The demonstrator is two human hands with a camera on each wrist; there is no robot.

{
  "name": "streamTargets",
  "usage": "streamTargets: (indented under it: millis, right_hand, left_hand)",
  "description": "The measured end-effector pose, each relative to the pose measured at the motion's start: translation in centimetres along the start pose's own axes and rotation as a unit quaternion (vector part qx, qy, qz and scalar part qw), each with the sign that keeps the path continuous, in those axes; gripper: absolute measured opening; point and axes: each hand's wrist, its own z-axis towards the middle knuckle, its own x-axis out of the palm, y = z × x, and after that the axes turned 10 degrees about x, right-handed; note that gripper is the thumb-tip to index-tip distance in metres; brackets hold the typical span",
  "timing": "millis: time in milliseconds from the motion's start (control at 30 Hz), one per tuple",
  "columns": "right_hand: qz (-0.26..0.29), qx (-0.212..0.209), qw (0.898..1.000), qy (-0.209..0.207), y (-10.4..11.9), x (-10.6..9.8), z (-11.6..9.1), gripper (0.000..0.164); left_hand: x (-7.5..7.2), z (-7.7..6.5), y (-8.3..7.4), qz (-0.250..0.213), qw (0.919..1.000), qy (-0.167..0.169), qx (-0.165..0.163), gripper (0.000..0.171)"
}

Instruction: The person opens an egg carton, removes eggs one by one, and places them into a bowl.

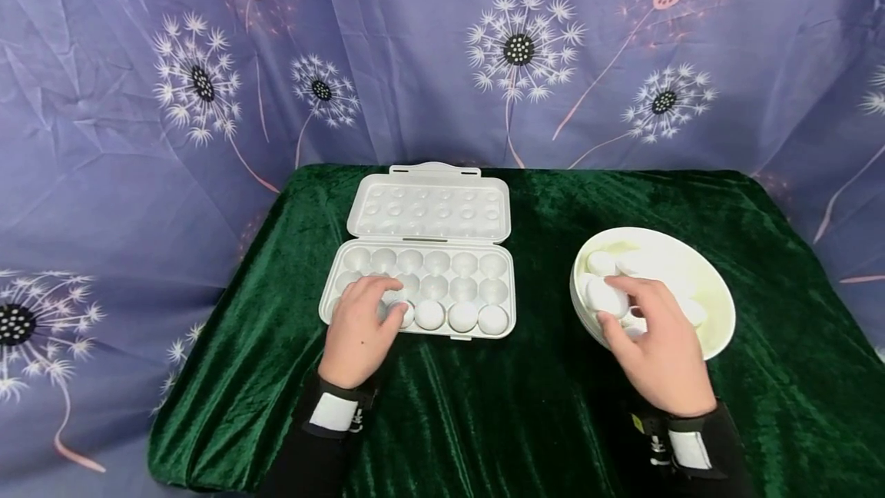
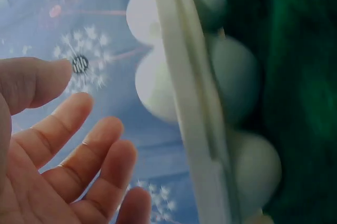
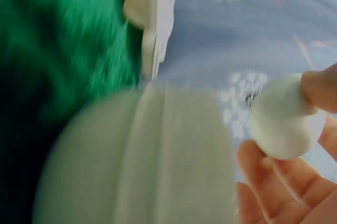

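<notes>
The head view alone takes in the whole scene: a tabletop (image 1: 525,406) draped in dark green velvet, backed by a lilac cloth printed with dandelion heads (image 1: 138,60). On it lies an open white egg tray (image 1: 417,292), its dimpled lid folded flat behind, and to the right, well apart from it, a white bowl (image 1: 712,306) holding several eggs. The front row of the tray carries white eggs (image 1: 462,317); the two rows behind look empty, though the pale cups make that hard to judge.

The left hand (image 1: 359,329) rests over the tray's front left corner with its fingers relaxed and spread. The left wrist view shows what the head view hides: the palm holds nothing, and the tray's rim (image 2: 195,108) runs edge-on past the fingers, with rounded cups bulging on its underside.

The right hand (image 1: 657,344) reaches into the bowl and pinches one egg (image 1: 606,297) between thumb and fingertips. The right wrist view gives that egg (image 3: 284,124) close up: smooth, matt white, oval, held clear above the blurred bowl wall (image 3: 158,166), with the tray's end in the distance.
</notes>
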Motion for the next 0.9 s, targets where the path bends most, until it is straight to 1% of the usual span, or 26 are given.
streamTargets:
  millis: [67,133,267,367,500,567,733,900]
  right_hand:
    - [-0.014,0.014,1.000,-0.009,-0.7,-0.3,0.1,0.049]
    - [-0.029,0.031,0.999,-0.007,-1.2,-0.6,0.0,0.047]
    - [-0.058,0.070,0.996,0.025,-1.8,-0.8,-0.1,0.041]
    - [-0.075,0.088,0.992,0.042,-2.1,-0.7,-0.2,0.040]
    - [-0.085,0.099,0.990,0.043,-2.5,-0.4,-0.3,0.040]
    - [-0.087,0.103,0.990,0.041,-2.6,-0.3,-0.3,0.039]
    - [-0.088,0.106,0.990,0.033,-2.7,0.0,-0.5,0.038]
    - [-0.076,0.101,0.992,0.023,-2.7,0.0,-0.5,0.036]
  left_hand:
    - [-0.3,-0.1,0.6,0.010,0.9999,-0.003,-0.008,0.025]
    - [-0.5,-0.2,1.1,0.017,0.9997,0.000,-0.017,0.025]
    - [-0.5,-0.5,1.6,0.021,0.9990,0.013,-0.037,0.026]
    - [-0.3,-0.6,1.6,0.019,0.9987,0.025,-0.040,0.026]
    - [0.2,-0.6,1.6,0.019,0.9981,0.047,-0.036,0.026]
    - [0.3,-0.6,1.6,0.020,0.9975,0.056,-0.040,0.027]
    - [0.4,-0.7,1.7,0.024,0.9961,0.069,-0.049,0.027]
    - [0.7,-0.7,1.7,0.039,0.9939,0.097,-0.037,0.033]
